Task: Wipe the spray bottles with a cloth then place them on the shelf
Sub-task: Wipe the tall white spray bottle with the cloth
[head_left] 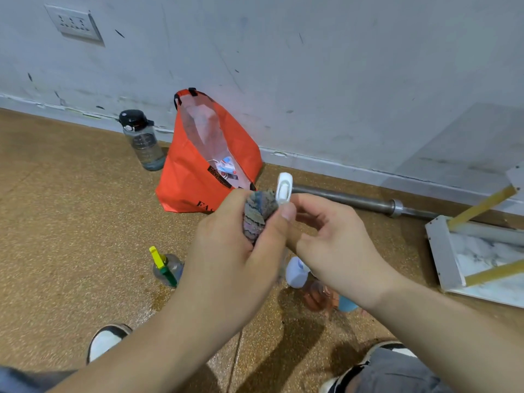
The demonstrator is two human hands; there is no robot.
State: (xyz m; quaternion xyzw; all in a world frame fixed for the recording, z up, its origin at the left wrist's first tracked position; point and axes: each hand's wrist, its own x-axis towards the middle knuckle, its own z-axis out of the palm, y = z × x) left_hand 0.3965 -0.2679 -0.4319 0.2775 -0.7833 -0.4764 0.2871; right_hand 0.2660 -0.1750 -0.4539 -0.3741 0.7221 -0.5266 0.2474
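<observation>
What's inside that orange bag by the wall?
Inside the orange bag, small red, white and blue packets show near the bottom; its front panel hides anything deeper.

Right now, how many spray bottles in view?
4. White-nozzle bottle in the right hand, cloth against it; yellow-trigger bottle on the floor, left; white bottle and orange bottle below that hand. Blue shape behind the wrist may be a fifth.

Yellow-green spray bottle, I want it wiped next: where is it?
Head view: the yellow-green spray bottle stands on the floor left of the left hand, in front of the orange bag.
</observation>
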